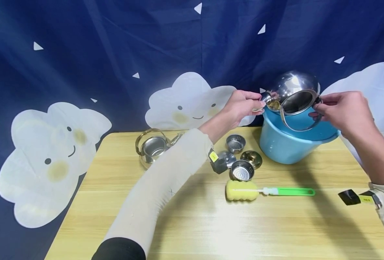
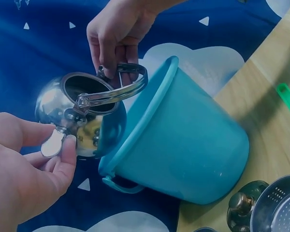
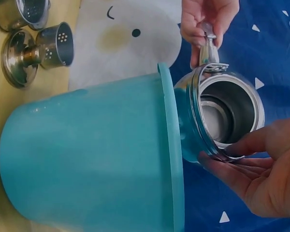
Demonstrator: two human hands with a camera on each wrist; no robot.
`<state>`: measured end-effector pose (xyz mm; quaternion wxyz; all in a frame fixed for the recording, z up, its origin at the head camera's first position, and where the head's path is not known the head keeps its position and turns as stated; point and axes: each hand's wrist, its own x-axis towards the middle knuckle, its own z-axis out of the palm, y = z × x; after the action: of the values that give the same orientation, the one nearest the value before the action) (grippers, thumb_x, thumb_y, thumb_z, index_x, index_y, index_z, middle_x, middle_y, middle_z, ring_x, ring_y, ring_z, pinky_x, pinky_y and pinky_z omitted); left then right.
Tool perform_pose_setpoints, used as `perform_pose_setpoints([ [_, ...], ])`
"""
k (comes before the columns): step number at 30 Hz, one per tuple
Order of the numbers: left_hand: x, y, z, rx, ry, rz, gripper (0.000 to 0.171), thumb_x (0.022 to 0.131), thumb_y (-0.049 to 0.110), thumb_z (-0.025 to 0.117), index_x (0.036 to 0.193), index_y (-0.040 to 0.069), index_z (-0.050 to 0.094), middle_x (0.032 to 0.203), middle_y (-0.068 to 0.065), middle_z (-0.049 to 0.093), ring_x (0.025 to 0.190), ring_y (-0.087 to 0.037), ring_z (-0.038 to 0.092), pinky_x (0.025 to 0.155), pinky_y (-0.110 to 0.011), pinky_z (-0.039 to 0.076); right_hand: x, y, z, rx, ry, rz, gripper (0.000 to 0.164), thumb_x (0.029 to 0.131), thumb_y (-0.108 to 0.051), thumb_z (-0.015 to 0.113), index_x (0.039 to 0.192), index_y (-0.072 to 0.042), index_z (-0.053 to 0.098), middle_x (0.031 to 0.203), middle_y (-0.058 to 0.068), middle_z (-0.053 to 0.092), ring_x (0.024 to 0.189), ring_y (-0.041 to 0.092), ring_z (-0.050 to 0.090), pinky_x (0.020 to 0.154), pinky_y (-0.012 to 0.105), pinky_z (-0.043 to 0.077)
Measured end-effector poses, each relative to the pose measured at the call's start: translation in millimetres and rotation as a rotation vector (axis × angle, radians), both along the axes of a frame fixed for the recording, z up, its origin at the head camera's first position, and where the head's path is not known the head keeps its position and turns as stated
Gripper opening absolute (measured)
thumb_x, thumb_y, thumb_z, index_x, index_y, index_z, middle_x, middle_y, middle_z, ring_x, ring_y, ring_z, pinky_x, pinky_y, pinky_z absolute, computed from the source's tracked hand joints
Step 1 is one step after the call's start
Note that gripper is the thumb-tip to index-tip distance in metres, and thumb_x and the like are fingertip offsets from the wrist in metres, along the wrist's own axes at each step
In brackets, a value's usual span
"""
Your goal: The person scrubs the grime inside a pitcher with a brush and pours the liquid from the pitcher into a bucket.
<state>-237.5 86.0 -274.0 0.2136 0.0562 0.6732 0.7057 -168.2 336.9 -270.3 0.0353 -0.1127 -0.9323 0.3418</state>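
Note:
A shiny steel teapot [image 1: 293, 81] is held tilted over the blue bucket [image 1: 284, 144], its lidless mouth turned toward me. My left hand [image 1: 242, 104] pinches the teapot's spout [image 2: 55, 141] between thumb and fingers. On the opposite side, my right hand [image 1: 349, 108] grips the teapot at the base of its hoop handle [image 3: 198, 106], thumb at the mouth's rim. The handle hangs down across the bucket's opening. In the right wrist view the bare inside of the teapot shows.
On the table [image 1: 114, 187] at left stands a second teapot [image 1: 153, 146] with a gold handle, partly behind my left sleeve. Two strainers [image 1: 235, 144] and two lids [image 1: 252, 159] cluster left of the bucket. A yellow sponge brush [image 1: 242, 190] with a green handle lies before them.

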Motion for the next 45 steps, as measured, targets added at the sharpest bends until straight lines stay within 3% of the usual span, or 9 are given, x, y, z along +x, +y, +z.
perform_pose_setpoints([
  [8, 2.6, 2.6, -3.0, -0.053, 0.088, -0.007, 0.039, 0.094, -0.007, 0.069, 0.133, -0.006, 0.064, 0.13, -0.017, 0.071, 0.101, -0.02, 0.075, 0.079, -0.022, 0.063, 0.7, 2.8, -2.9, -0.049, -0.003, -0.003, 0.053, 0.103, -0.025, 0.061, 0.14, 0.013, 0.055, 0.056, -0.041, 0.054, 0.055, -0.017, 0.059, 0.054, 0.014, 0.052],
  [18, 2.6, 2.6, -8.6, -0.161, 0.198, -0.033, 0.033, 0.096, -0.003, 0.068, 0.129, -0.003, 0.068, 0.116, -0.016, 0.076, 0.086, -0.012, 0.07, 0.084, -0.024, 0.063, 0.7, 4.3, -6.4, -0.014, -0.013, -0.035, 0.053, 0.101, -0.03, 0.064, 0.137, 0.01, 0.059, 0.064, -0.025, 0.066, 0.055, -0.01, 0.06, 0.052, 0.018, 0.052],
  [25, 2.7, 1.2, -8.7, -0.227, 0.279, -0.037, 0.033, 0.095, 0.0, 0.071, 0.128, 0.001, 0.07, 0.112, -0.013, 0.077, 0.086, -0.011, 0.071, 0.076, -0.017, 0.061, 0.3, 3.6, -9.6, -0.08, -0.019, -0.031, 0.053, 0.103, -0.024, 0.062, 0.14, 0.012, 0.054, 0.073, -0.019, 0.069, 0.055, -0.012, 0.061, 0.055, 0.017, 0.056],
  [30, 2.0, 0.9, -7.2, -0.27, 0.315, -0.049, 0.036, 0.095, 0.001, 0.071, 0.131, 0.003, 0.069, 0.111, -0.01, 0.077, 0.085, -0.01, 0.071, 0.074, -0.014, 0.059, 1.1, 2.9, -12.3, -0.111, -0.03, -0.013, 0.052, 0.103, -0.021, 0.061, 0.141, 0.013, 0.052, 0.065, -0.031, 0.061, 0.057, -0.014, 0.061, 0.057, 0.016, 0.056],
  [35, 2.1, 1.0, -3.8, -0.307, 0.332, -0.061, 0.041, 0.096, 0.003, 0.071, 0.137, 0.005, 0.066, 0.115, -0.008, 0.077, 0.089, -0.011, 0.072, 0.075, -0.013, 0.058, 2.3, 3.8, -13.2, -0.123, -0.037, -0.001, 0.052, 0.103, -0.02, 0.063, 0.14, 0.014, 0.051, 0.065, -0.032, 0.059, 0.057, -0.014, 0.062, 0.057, 0.016, 0.056],
  [45, 0.0, 0.3, 3.8, -0.382, 0.397, -0.121, 0.045, 0.099, 0.006, 0.068, 0.143, 0.007, 0.061, 0.122, -0.006, 0.076, 0.093, -0.008, 0.069, 0.075, -0.012, 0.056, 0.5, 4.6, -14.5, -0.142, -0.059, 0.012, 0.052, 0.104, -0.015, 0.06, 0.143, 0.016, 0.047, 0.072, -0.021, 0.067, 0.058, -0.012, 0.064, 0.059, 0.017, 0.058],
])
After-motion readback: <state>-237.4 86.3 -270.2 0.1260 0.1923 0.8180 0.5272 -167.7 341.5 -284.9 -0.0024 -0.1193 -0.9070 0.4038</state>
